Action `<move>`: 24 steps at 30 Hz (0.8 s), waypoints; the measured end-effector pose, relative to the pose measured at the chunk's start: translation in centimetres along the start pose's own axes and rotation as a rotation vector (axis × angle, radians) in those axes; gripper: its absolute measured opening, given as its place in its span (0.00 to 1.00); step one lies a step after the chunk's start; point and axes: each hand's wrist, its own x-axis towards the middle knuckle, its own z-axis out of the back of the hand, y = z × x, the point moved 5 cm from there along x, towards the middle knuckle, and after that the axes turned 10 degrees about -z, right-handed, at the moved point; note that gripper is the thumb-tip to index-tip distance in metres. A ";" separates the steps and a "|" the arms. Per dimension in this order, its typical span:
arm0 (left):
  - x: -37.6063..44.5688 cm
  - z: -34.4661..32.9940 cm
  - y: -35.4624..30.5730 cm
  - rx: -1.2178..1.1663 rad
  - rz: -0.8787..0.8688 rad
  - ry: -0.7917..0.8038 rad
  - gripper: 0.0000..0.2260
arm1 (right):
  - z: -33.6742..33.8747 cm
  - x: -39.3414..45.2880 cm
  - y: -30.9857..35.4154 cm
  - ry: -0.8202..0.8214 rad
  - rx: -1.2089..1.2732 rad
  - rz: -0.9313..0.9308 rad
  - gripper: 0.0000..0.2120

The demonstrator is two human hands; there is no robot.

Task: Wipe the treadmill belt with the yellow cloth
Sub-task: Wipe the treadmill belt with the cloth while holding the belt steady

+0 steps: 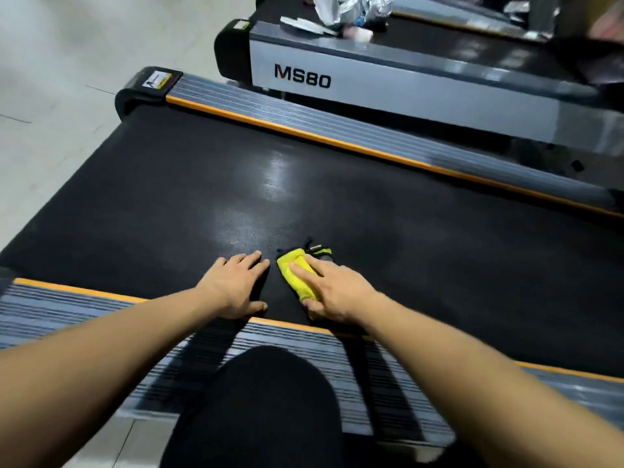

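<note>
The black treadmill belt (304, 184) fills the middle of the head view, with a pale sheen near its centre. A folded yellow cloth (297, 272) lies on the belt close to the near edge. My right hand (332, 292) presses down on the cloth, fingers spread over it and thumb tucked at its near end. A small dark item with a metal clip (319, 250) pokes out just beyond the cloth. My left hand (236, 285) rests flat on the bare belt just left of the cloth, fingers apart, holding nothing.
Ribbed grey side rails with orange trim run along the near edge (101, 312) and far edge (337, 130) of the belt. A second treadmill marked MS80 (304, 76) stands beyond, with crumpled wrapping (347, 8) on it. My dark-clothed knee (260, 407) is at the bottom. Pale floor lies to the left.
</note>
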 end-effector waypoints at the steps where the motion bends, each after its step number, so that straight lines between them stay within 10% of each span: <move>1: 0.0 0.4 -0.1 0.011 -0.005 0.037 0.43 | 0.4 0.3 -0.4 0.002 -0.084 0.065 0.37; 12: 3.0 3.6 4.6 0.078 0.027 -0.134 0.28 | -3.0 0.3 0.6 -0.300 0.480 -0.126 0.33; 24: 9.1 1.6 8.4 0.013 0.000 -0.276 0.30 | 6.1 26.9 -13.1 -0.555 0.412 -0.582 0.28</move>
